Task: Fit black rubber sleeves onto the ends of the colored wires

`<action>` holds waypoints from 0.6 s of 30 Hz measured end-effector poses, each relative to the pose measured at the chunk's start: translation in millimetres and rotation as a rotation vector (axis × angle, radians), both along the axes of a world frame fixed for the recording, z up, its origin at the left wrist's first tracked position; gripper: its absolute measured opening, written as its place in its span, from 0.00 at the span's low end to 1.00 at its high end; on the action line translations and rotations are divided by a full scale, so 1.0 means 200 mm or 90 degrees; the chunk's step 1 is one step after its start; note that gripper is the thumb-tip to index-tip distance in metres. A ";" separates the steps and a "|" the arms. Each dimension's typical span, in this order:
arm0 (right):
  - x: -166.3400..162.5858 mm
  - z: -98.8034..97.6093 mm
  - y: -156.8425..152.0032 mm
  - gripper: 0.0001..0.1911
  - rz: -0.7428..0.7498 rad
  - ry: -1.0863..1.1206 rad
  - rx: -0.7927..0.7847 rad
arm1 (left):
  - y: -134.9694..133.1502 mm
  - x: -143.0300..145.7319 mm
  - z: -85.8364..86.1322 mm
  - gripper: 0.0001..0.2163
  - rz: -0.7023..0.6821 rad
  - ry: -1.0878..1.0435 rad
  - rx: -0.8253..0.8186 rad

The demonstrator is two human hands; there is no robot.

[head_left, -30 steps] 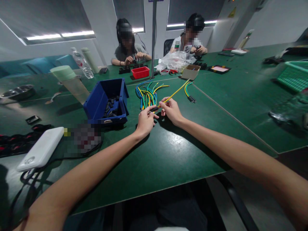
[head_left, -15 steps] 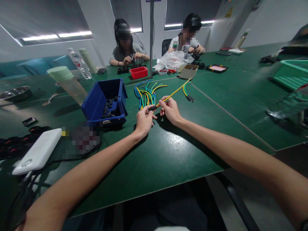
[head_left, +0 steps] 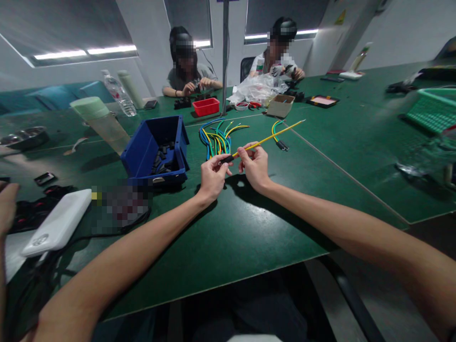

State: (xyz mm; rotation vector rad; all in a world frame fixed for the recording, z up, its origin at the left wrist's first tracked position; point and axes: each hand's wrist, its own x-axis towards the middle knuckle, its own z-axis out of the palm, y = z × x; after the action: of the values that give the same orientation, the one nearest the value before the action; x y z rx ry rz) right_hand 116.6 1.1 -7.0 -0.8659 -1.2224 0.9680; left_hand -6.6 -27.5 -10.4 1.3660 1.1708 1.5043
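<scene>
Between my hands, just above the green table, is a yellow wire (head_left: 281, 135) with a black sleeve (head_left: 227, 160) at its left end. My left hand (head_left: 213, 178) pinches the black sleeve between thumb and fingers. My right hand (head_left: 255, 167) grips the yellow wire beside the sleeve, and the wire's bare far tip points up and to the right. Behind my hands lies a bunch of blue, green and yellow wires (head_left: 217, 137). A few wires with black sleeves (head_left: 282, 145) lie beyond my right hand.
A blue bin (head_left: 153, 152) with black pieces stands left of the wires. A white power bank (head_left: 59, 222) lies near my left forearm. Another person's hand (head_left: 7, 206) is at the left edge. A red tray (head_left: 205, 107) and a cardboard box (head_left: 280, 106) stand farther back. Two people sit opposite.
The yellow wire has swung lower, its far tip moving to the right. My hands stay close together, barely shifted. Another person's hand has come in at the left edge.
</scene>
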 end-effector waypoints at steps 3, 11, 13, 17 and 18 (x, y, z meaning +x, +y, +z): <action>-0.01 0.00 -0.01 0.24 0.004 0.013 -0.019 | 0.00 0.00 0.00 0.12 0.011 -0.002 0.025; 0.01 -0.01 0.03 0.23 0.066 0.062 -0.052 | 0.00 0.00 0.00 0.11 0.016 -0.011 0.035; 0.02 0.00 0.03 0.22 0.081 0.038 -0.038 | 0.00 0.00 0.00 0.11 0.006 -0.017 0.030; 0.02 0.00 0.04 0.21 0.164 -0.043 -0.021 | 0.00 0.01 0.00 0.08 -0.021 -0.056 0.019; 0.02 0.00 0.04 0.21 0.181 -0.058 -0.022 | 0.00 0.01 0.00 0.08 -0.023 -0.059 0.016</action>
State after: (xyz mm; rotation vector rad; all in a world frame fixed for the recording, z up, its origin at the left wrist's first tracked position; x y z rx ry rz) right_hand 119.9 8.4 -6.9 -0.7828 -1.4366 1.1910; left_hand -4.2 -28.0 -11.1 1.3119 1.0679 1.5446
